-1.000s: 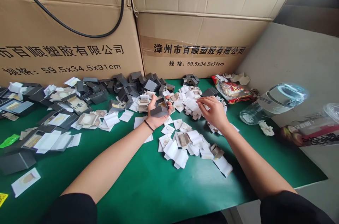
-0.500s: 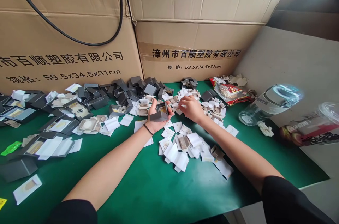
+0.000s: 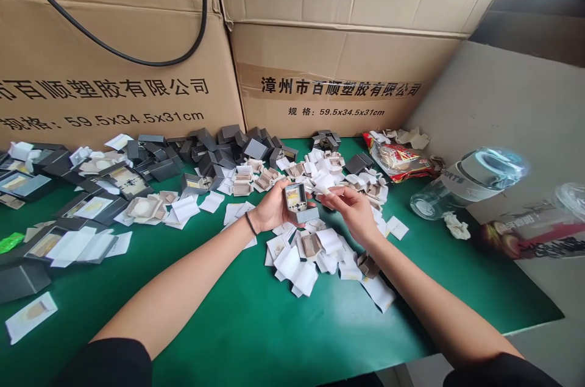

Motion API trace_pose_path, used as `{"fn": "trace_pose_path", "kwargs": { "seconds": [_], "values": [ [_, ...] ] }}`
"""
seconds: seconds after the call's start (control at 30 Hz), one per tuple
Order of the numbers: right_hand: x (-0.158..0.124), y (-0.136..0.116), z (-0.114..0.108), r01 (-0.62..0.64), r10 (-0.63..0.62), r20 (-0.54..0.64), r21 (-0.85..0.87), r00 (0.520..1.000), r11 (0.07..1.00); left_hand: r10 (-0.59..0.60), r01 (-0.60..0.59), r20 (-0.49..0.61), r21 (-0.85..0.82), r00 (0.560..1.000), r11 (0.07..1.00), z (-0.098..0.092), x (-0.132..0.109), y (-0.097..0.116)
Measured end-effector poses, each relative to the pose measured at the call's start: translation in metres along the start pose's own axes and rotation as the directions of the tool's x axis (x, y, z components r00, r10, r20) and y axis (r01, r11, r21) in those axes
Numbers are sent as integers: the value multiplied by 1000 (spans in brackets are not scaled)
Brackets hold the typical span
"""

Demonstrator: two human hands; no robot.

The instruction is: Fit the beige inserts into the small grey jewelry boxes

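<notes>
My left hand (image 3: 270, 209) is wrapped round a small dark grey box (image 3: 307, 214) whose opening faces up, with a yellowish patch and a pale inside showing. Just to its right, my right hand (image 3: 355, 211) pinches a small white folded card piece (image 3: 325, 184) between thumb and fingers. Behind the hands lies a heap of small white and beige folded card pieces (image 3: 315, 163). Below them, loose white paper slips (image 3: 299, 265) are piled on the green tabletop (image 3: 237, 320). A black band (image 3: 251, 223) circles my left wrist.
Many dark grey boxes (image 3: 219, 155) are heaped along the back and left. Large cardboard cartons (image 3: 320, 58) stand behind, with a black cable (image 3: 201, 27) hanging in front. At the right are a red snack packet (image 3: 397, 158), a clear bottle (image 3: 466, 183) and a crumpled tissue (image 3: 457, 224).
My right hand has come away from the heap toward me with a white card piece in its fingers. My left hand has turned the grey box so that its inside shows.
</notes>
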State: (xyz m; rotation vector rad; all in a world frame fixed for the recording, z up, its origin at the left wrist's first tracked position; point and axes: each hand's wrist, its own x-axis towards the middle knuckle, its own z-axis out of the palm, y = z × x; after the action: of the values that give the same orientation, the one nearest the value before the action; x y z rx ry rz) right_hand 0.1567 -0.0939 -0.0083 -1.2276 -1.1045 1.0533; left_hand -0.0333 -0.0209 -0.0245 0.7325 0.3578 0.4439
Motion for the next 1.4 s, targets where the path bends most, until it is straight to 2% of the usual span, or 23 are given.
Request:
{"fn": "trace_pose_path", "kwargs": {
  "seconds": [0.07, 0.13, 0.2, 0.27, 0.37, 0.5, 0.63, 0.7, 0.83, 1.0, 1.2, 1.4],
  "values": [
    [-1, 2, 0, 87, -88, -21, -34, 996, 996, 36, -34, -28, 50, 999, 998, 1, 2, -1],
    [-4, 2, -1, 230, -237, -39, -122, 971, 965, 65, -53, -92, 127, 994, 991, 6, 3, -4],
    [-8, 2, -1, 389, -406, -17, -257, 914, 885, 98, -71, -132, 196, 986, 978, 11, 2, -6],
    [-12, 1, 0, 525, -541, 72, -378, 838, 763, 133, -100, -125, 243, 983, 965, 15, 2, -7],
    [-15, 0, 3, 639, -615, 222, -451, 757, 623, 146, -118, -84, 272, 986, 955, 17, 1, -7],
    [-13, -1, 2, 665, -611, 295, -492, 734, 561, 153, -119, -85, 318, 985, 941, 17, 1, -7],
    [-8, -3, -6, 711, -665, 332, -546, 669, 442, 146, -103, -124, 304, 982, 947, 16, 2, -8],
    [-7, -3, -9, 725, -654, 385, -568, 652, 389, 133, -90, -143, 276, 981, 957, 15, 2, -9],
    [-6, -1, -11, 732, -564, 494, -589, 662, 344, 104, -59, -139, 293, 985, 954, 17, 2, -7],
    [-7, -2, -12, 704, -472, 551, -664, 689, 252, 97, -52, -124, 325, 988, 944, 22, 1, -5],
    [-6, -8, -19, 746, -374, 652, -629, 659, 218, 79, -34, -121, 338, 990, 940, 24, 0, -5],
    [-8, -13, -21, 763, -321, 697, -624, 641, 167, 57, -19, -102, 337, 993, 941, 22, 1, -4]
  ]
}}
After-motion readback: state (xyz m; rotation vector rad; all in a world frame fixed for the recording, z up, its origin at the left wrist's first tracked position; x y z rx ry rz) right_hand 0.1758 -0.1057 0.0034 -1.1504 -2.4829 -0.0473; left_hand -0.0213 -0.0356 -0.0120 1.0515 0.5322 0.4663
